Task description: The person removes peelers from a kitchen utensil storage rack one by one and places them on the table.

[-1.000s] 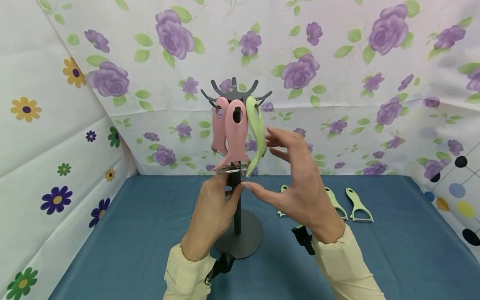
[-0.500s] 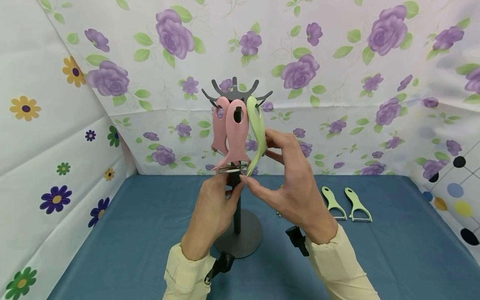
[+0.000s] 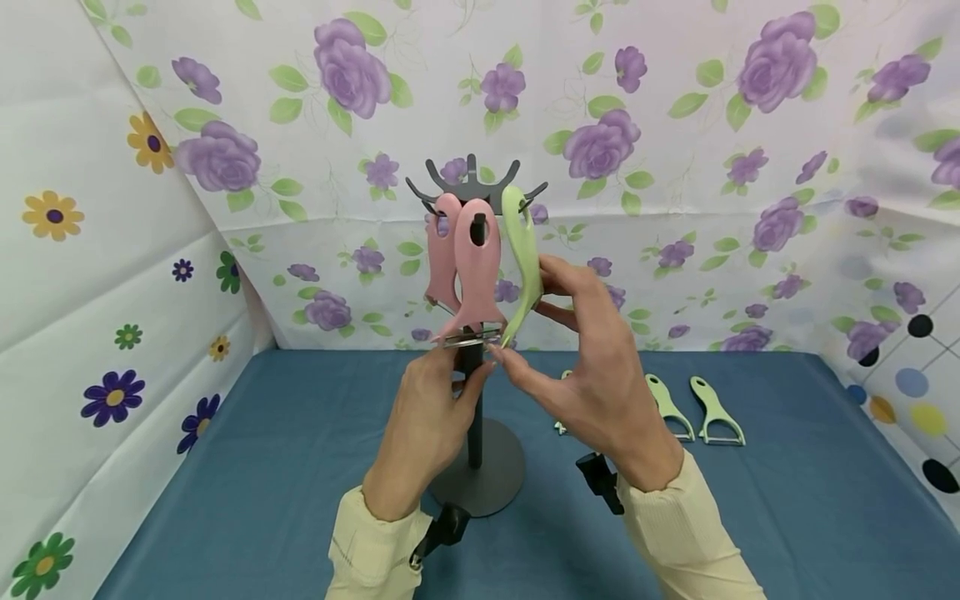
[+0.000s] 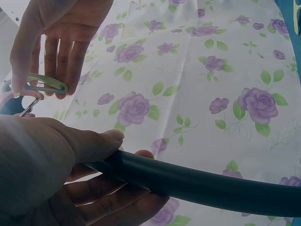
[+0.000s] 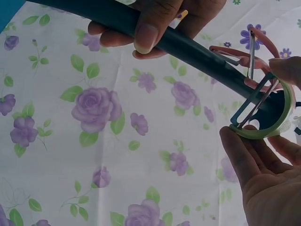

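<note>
A black stand (image 3: pixel 487 493) with curved hooks (image 3: pixel 471 192) on top stands mid-table. My left hand (image 3: pixel 429 421) grips its pole (image 4: pixel 211 183), thumb on one side and fingers on the other. Two pink fish-shaped peelers, a front one (image 3: pixel 477 267) and one further left (image 3: pixel 442 258), hang from hooks with blades down. On the right a green peeler (image 3: pixel 522 250) overlaps a hook at its handle hole. My right hand (image 3: pixel 603 367) holds that peeler by its lower, bladed end, thumb and fingers on opposite sides (image 5: pixel 263 165).
Two green peelers, one at the right (image 3: pixel 720 412) and one beside it (image 3: pixel 667 407), lie on the blue tablecloth (image 3: pixel 300 483). Another peeler (image 3: pixel 561 427) is mostly hidden behind my right hand. A floral backdrop (image 3: pixel 675 167) rises behind the table.
My right hand has closed in from the right onto the green peeler. The peeler now sits slightly higher and further right. My left hand stays on the pole.
</note>
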{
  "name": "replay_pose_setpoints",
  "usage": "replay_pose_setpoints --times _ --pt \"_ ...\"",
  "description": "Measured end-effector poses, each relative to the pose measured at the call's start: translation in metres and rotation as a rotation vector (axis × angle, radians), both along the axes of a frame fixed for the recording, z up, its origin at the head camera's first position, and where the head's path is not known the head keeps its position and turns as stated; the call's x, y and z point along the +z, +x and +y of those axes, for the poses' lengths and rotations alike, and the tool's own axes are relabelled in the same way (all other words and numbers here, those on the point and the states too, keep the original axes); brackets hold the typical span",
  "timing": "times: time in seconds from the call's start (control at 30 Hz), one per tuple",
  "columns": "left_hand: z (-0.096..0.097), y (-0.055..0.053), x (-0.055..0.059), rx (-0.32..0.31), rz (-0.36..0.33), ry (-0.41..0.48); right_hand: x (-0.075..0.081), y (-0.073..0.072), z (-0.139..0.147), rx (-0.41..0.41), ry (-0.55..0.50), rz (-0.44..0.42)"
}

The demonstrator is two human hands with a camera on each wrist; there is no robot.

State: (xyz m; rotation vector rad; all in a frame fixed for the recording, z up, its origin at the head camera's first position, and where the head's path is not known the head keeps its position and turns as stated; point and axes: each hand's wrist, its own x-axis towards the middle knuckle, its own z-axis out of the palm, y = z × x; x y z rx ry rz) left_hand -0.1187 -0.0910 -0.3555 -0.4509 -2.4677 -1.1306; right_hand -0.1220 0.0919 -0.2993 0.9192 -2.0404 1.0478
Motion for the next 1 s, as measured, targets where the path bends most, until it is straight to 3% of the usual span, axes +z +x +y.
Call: replay_pose_setpoints --times 0.57,1.0 --pt "0.000 0.000 0.000 0.000 0.025 -0.008 0.011 0.006 0.007 -0.023 -0.023 0.013" --pt "0.000 0.000 0.000 0.003 0.022 -0.006 0.006 0.012 0.018 -0.084 -0.006 -0.032"
